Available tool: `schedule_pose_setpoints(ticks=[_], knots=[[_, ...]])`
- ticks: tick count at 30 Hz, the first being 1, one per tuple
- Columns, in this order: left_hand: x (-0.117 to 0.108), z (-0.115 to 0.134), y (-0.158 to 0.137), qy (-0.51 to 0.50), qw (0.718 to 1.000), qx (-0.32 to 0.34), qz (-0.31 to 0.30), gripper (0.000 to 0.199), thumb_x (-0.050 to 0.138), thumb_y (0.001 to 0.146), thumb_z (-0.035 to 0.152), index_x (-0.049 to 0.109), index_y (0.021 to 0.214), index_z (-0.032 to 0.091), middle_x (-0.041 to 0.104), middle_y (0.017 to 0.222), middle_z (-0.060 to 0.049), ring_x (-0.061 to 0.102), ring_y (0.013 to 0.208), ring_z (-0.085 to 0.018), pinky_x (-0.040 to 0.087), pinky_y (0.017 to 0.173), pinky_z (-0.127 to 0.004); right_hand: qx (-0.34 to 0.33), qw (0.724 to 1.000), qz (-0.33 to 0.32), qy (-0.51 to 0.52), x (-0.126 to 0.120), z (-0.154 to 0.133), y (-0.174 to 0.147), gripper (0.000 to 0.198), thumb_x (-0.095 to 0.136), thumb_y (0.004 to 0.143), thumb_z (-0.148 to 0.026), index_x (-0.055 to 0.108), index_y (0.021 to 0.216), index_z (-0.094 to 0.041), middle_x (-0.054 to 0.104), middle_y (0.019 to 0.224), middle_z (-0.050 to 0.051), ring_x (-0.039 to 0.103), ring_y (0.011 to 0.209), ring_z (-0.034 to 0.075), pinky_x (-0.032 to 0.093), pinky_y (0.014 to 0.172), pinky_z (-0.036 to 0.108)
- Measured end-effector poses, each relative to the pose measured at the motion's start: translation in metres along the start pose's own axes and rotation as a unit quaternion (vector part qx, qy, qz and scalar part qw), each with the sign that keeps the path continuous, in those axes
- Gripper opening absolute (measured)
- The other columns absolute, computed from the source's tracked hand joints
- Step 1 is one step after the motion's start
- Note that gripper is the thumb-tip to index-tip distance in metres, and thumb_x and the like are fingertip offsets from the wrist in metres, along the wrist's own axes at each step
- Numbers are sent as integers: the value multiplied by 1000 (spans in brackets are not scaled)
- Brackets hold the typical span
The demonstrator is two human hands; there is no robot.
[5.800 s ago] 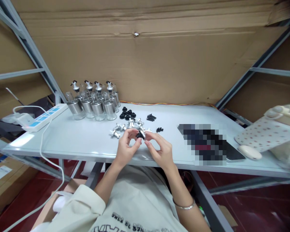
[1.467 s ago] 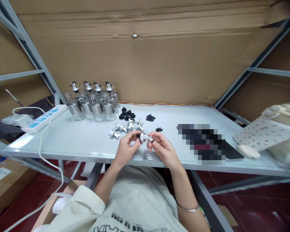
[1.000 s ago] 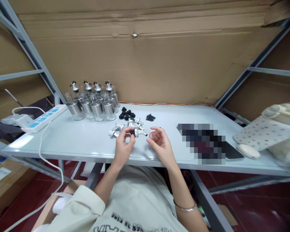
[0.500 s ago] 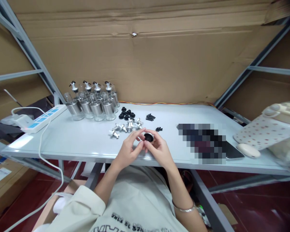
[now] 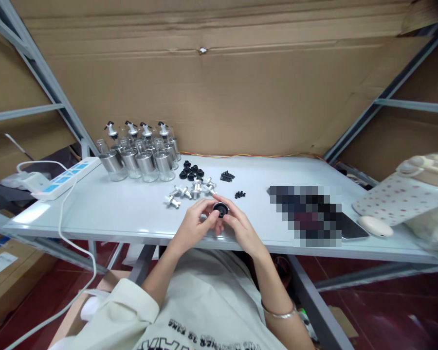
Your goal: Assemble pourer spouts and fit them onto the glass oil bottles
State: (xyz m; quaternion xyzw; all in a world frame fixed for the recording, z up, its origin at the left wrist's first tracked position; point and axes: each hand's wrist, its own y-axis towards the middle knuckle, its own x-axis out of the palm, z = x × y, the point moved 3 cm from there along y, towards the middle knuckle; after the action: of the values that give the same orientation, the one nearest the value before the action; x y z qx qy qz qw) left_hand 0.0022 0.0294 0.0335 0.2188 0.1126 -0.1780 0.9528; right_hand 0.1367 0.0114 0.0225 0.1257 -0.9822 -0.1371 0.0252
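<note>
Between my two hands is a bottle pourer spout [image 5: 221, 210], its round black underside turned up toward me. My left hand [image 5: 197, 223] grips it from the left, thumb on the black part. On the other side my right hand [image 5: 241, 226] closes round its edge with thumb and fingers. Just beyond lie several silver-white pourer spouts [image 5: 185, 192] in a loose group. Behind those are several black stoppers [image 5: 191, 171]. Small black levers [image 5: 227, 176] and tiny black caps [image 5: 240, 194] lie to their right.
Several glass bottles with steel sleeves [image 5: 146, 163] stand at the back left, some topped with spouts. A white power strip [image 5: 67, 180] lies left of them. On the right are a blurred-out dark object [image 5: 306, 214], a white oval item [image 5: 375, 227] and a spotted jug [image 5: 405, 187].
The pourer spout has turned slightly and shifted a little left in my hands, its black underside now facing up more. My fingers have moved around it. The parts on the table are unchanged.
</note>
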Motion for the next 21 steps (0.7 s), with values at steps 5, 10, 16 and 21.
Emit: schedule_pose_setpoints(ticks=[5,10,16,21], knots=[[-2,3,0,44,998,42,12,18,53,84,27,61,98,17,58,82,-3,55,76,-15,45,68,-24,5,1000,6,19,-1,2,0,43,50,84,-32,55,125,-21,59,64,-2,53,53,14,45,54,29],[-2,5,0,13,1000,24,8,14,54,77,20,57,90,17,57,71,1,52,65,-12,43,65,-24,12,1000,1,16,0,0,0,44,51,81,-30,57,124,-22,62,71,-1,52,50,12,47,53,28],[0,9,-1,-40,999,0,-11,10,51,70,18,49,80,18,56,65,3,54,62,-12,42,63,-23,21,1000,-16,4,2,2,-1,48,50,79,-21,55,126,-19,61,62,-4,55,49,12,48,56,28],[-1,1,-2,-32,999,-43,-4,10,53,68,20,49,77,18,51,64,4,50,62,-11,40,62,-23,26,999,-30,-24,3,3,-2,46,46,78,-20,54,124,-16,58,51,-6,56,45,12,46,54,27]])
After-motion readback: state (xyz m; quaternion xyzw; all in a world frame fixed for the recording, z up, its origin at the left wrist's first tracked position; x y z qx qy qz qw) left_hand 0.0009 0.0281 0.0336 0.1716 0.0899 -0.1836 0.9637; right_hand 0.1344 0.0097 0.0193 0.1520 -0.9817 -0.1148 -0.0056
